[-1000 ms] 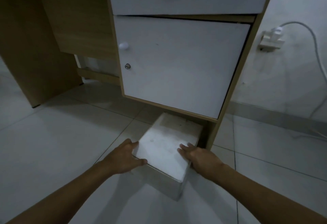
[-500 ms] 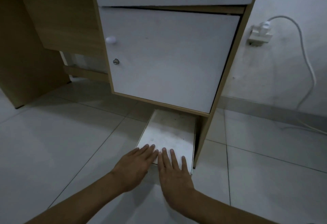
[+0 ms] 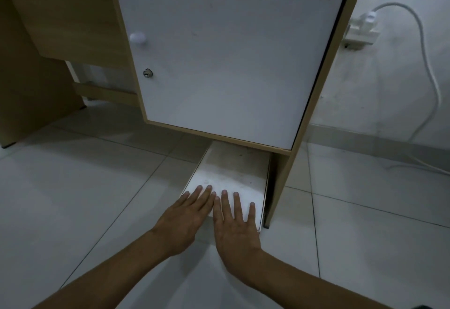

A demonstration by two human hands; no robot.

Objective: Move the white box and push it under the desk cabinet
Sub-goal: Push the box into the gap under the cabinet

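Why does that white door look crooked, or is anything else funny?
The cabinet door hangs slightly askew: the dark gap down its right edge widens toward the top. The white box itself sits straight in the gap below, both hands flat on it.

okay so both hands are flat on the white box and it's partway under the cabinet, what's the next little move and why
Probably keep pushing straight forward with both palms. The white box sits only partly under the desk cabinet; its near end sticks out onto the floor tiles. The left hand and right hand lie flat, open, side by side on its near end, and the box looks lined up beside the cabinet's side panel.
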